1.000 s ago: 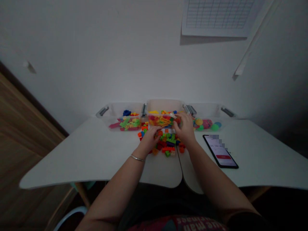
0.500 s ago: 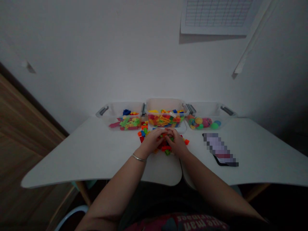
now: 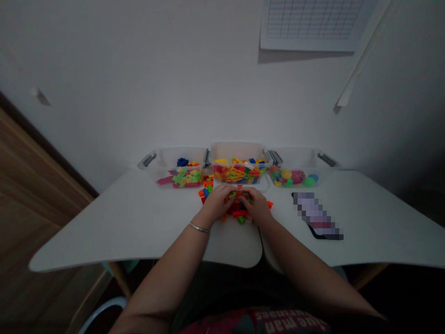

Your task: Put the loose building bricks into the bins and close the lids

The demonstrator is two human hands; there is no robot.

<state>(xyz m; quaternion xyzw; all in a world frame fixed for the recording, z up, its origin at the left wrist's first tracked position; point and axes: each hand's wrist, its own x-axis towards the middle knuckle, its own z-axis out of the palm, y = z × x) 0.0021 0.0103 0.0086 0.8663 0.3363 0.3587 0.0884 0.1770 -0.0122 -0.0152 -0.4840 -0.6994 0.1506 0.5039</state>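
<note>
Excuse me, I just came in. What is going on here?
A person's left hand and right hand rest on a pile of colourful plastic building blocks on a white table, in front of a clear plastic bin full of blocks. A bin of balls stands beside it. A phone lies to the right.

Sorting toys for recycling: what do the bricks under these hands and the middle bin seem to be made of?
The toy bricks look like moulded plastic, glossy and solid-coloured, with crisp edges. The middle bin looks like clear plastic, since its contents show through the wall. The exact plastic type can't be told from here.
</note>
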